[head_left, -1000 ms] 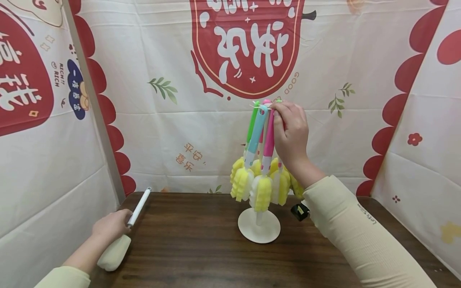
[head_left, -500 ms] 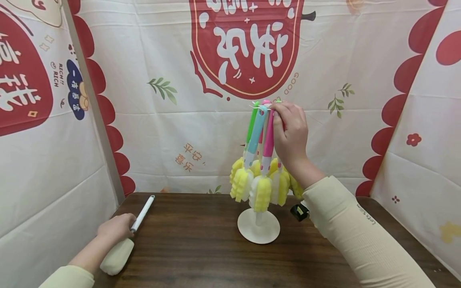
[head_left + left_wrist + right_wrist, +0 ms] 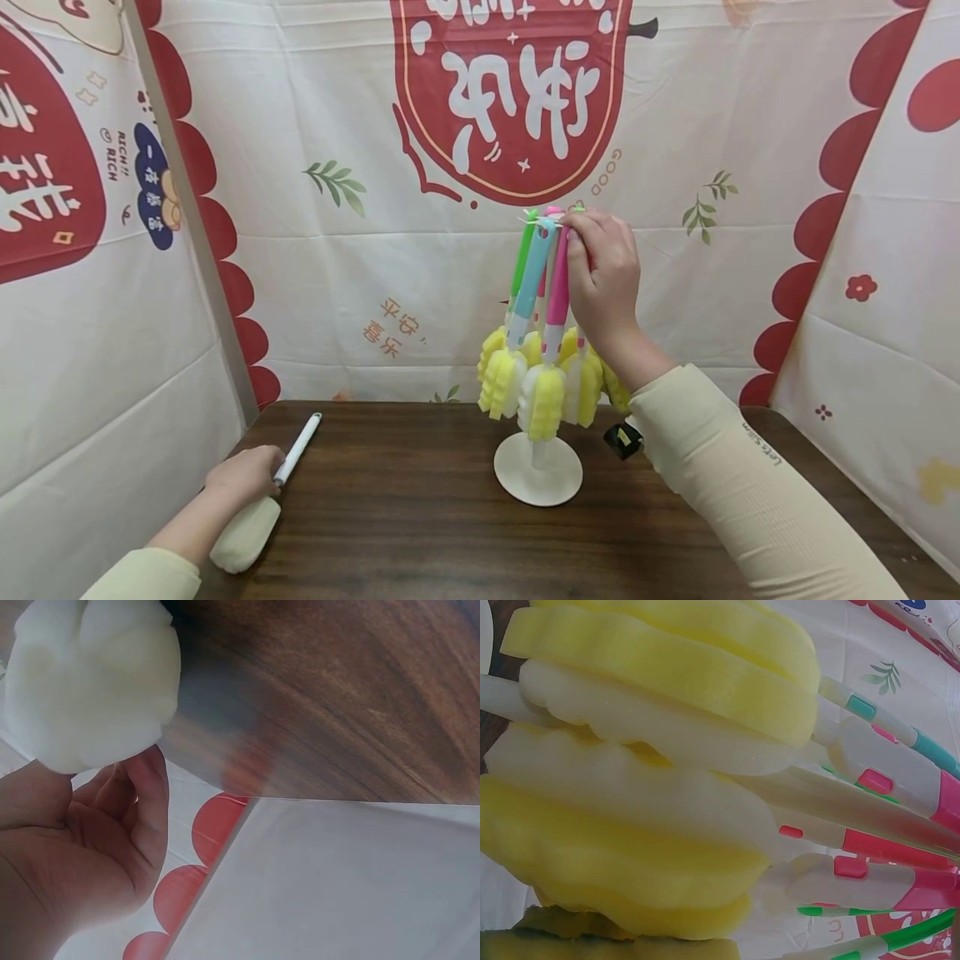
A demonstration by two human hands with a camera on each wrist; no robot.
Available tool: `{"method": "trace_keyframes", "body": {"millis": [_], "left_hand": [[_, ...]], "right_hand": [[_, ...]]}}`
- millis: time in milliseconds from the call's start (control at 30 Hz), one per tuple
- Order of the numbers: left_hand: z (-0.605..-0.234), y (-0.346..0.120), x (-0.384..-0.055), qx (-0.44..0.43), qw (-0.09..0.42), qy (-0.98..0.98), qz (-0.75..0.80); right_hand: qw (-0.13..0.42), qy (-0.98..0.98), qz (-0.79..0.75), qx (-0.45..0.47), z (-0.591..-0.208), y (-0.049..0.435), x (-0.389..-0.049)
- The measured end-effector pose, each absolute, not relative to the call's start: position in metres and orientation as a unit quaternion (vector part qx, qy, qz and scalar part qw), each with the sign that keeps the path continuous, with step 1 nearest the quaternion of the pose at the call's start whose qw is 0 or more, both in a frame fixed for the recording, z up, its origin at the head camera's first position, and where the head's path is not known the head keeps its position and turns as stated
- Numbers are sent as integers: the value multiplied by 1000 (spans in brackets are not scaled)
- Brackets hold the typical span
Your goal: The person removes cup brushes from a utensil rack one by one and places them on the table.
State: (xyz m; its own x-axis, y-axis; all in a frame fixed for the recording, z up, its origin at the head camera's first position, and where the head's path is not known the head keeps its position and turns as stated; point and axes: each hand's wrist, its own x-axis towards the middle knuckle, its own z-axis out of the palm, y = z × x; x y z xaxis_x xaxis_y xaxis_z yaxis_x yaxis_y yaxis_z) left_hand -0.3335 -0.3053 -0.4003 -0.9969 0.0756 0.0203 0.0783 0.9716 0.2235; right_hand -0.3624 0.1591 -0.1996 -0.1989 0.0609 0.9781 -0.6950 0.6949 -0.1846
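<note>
At the left of the table, my left hand holds a sponge brush with a pale cream head and white handle. The left wrist view shows my fingers bent behind its head. My right hand is at the top of a white stand, thumb and fingers pinching near the hooks. It seems to grip a pink-handled sponge brush, though the hand covers the contact. Several yellow-and-white sponge brushes hang head down there, with blue, green and pink handles.
The dark wood table lies between both hands. A printed cloth backdrop rises behind it, with cloth walls at left and right. Beside my right sleeve is a small black object.
My left hand and the cream-headed brush have shifted slightly right, and the handle's far end has come down a little. My right hand and the hanging brushes stay in place.
</note>
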Motion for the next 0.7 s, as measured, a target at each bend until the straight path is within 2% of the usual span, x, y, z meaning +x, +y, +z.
{"method": "trace_keyframes", "body": {"millis": [300,700], "left_hand": [[-400,-307,-335,-41,-1,-993,-114],[-391,-307,-329,-56,29,-992,-110]], "right_hand": [[594,-702,319,229,-198,159,-360],[592,-713,298,232,-197,160,-354]]}}
